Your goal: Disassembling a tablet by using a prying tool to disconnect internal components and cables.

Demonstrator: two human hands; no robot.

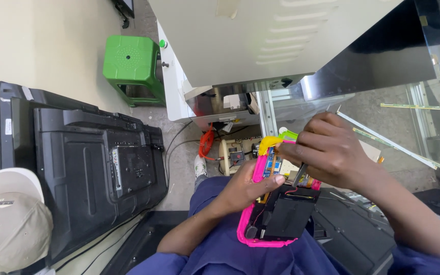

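We are looking down at an opened pink-cased device (268, 214) that is resting over the lap, its back cover off and a black battery block and a small circuit board showing inside. The left hand (245, 191) is grasping the case from its left side, with the thumb pressing across the pink edge near the board. The right hand (327, 150) is hovering just above the top end of the device, fingers closed around a slim dark tool (301, 173) whose tip is pointing down into the board area; we cannot tell whether the tip is touching the board. A yellow-green part (276, 140) is sitting at the top of the case, just under the right hand's fingers.

Well to the left of the left hand, a black television back panel (87, 163) is lying on the floor, with a green plastic stool (131, 63) beyond it and a beige cap (11, 219) at the near left. Beyond both hands a white metal cabinet (260, 35) is standing, with an orange cable (206, 142) beneath it.
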